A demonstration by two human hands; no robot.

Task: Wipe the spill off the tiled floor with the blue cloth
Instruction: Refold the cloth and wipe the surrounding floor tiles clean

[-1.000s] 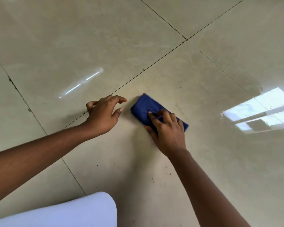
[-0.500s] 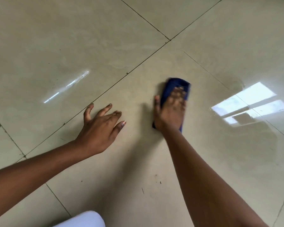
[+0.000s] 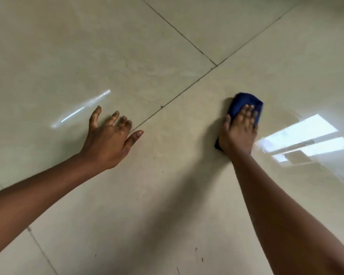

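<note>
The tiled floor [image 3: 167, 195] was found glossy with no distinct spill discernible, so wiping was judged under way but unconfirmed as complete, the left hand [image 3: 107, 143] being spread flat, holding nothing, and the right hand [image 3: 237, 133] pressed flat-fingered upon the folded blue cloth [image 3: 244, 101].

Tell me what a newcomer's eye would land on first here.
The blue cloth, right of centre on the floor, stands out against the pale tiles, with the right hand pressed flat on it. The left hand is spread open left of centre, beside a grout line. A bright window reflection gleams on the tile at the right edge.
</note>
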